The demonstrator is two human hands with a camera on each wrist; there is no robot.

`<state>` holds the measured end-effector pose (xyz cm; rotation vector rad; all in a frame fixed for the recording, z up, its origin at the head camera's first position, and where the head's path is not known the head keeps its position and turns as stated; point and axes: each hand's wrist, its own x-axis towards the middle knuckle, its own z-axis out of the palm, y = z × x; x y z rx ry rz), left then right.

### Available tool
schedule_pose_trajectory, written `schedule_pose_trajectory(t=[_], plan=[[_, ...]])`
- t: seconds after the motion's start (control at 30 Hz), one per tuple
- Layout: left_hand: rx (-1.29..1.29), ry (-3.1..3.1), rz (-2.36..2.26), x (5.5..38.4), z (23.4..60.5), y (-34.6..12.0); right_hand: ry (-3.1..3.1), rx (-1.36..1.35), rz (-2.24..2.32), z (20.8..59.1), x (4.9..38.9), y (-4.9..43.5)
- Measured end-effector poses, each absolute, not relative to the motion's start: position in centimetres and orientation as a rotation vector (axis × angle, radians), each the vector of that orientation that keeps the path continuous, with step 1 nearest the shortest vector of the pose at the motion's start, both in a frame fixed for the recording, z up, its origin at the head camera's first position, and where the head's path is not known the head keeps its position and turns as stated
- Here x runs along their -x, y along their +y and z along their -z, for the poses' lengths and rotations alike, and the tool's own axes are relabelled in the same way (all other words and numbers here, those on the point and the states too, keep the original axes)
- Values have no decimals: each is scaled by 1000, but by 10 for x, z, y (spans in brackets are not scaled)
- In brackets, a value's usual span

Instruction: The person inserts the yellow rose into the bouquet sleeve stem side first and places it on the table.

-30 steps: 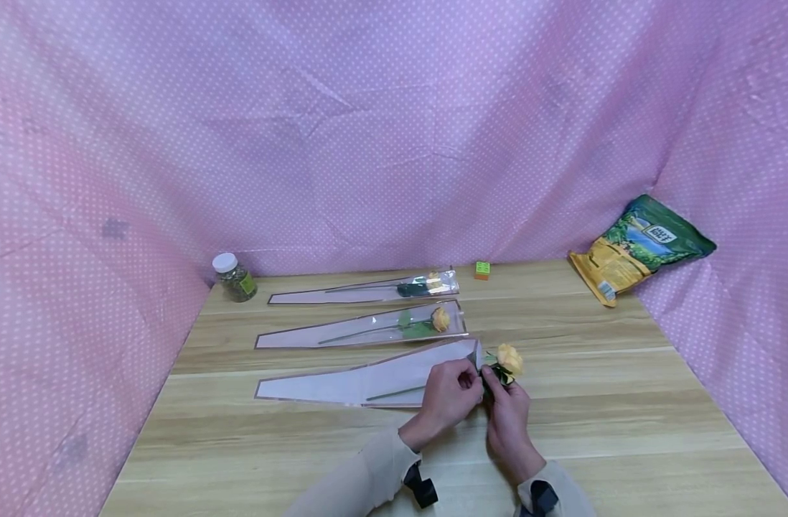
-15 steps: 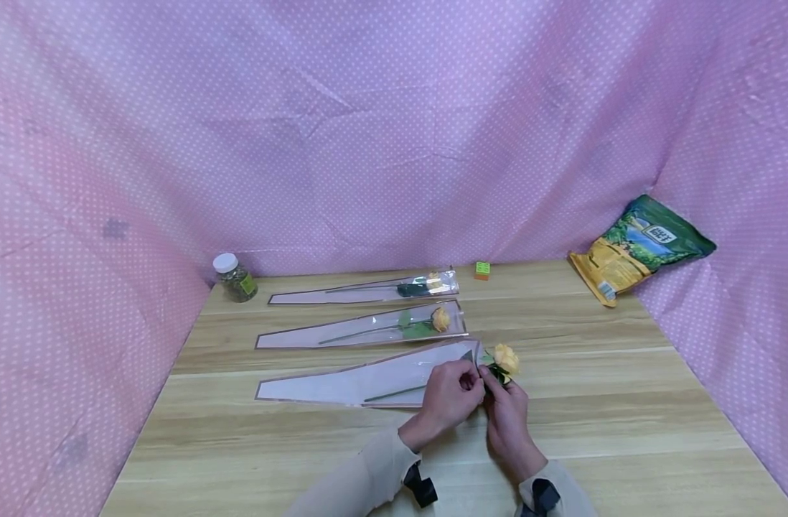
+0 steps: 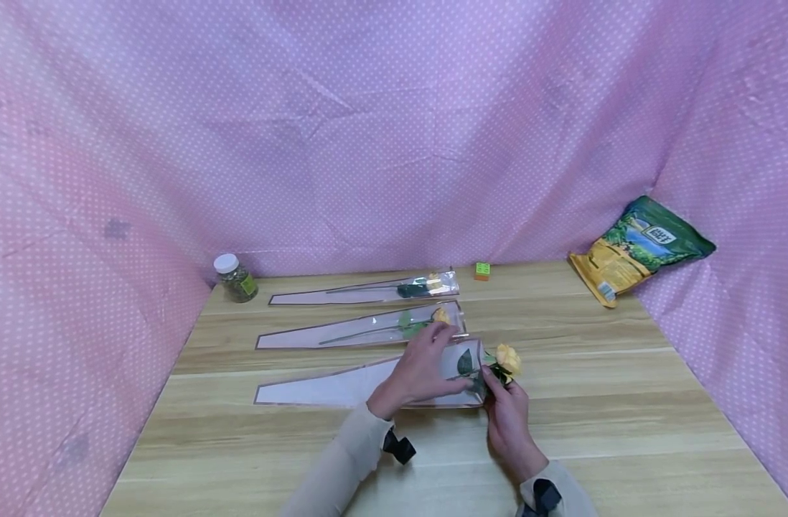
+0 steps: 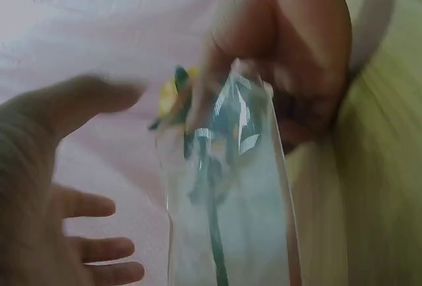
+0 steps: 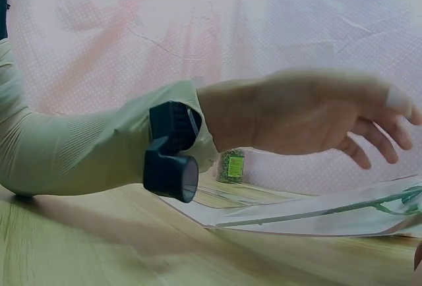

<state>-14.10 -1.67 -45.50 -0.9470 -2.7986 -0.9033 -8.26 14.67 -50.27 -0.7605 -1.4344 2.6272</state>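
Note:
A yellow rose lies with its stem and a green leaf inside the nearest clear-fronted flower sleeve; its bloom sticks out of the wide right end. My right hand pinches the rose below the bloom, right at the sleeve's mouth. Over the sleeve, my left hand is spread, thumb apart from the fingers, with nothing in it. The left wrist view shows those spread fingers beside the sleeve. In the right wrist view the left hand hovers above the green stem.
Behind lie two more sleeves, a middle one and a far one, each with a yellow rose inside. A white-lidded jar stands at back left, a green-orange toy block at the back, and a green-yellow bag at back right.
My left hand has let go near the sleeve's mouth, spread its fingers and moved left and back over the sleeve, uncovering the leaf. The right hand stays at the rose.

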Motion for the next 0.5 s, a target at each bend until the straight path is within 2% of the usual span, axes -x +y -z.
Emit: schedule_pose_trajectory(t=[0.23, 0.5], plan=[[1125, -2982, 520, 141, 468, -15, -1421, 752, -2634, 504, 83, 147], [1096, -2975, 286, 136, 480, -10, -1408, 756, -2642, 504, 83, 147]])
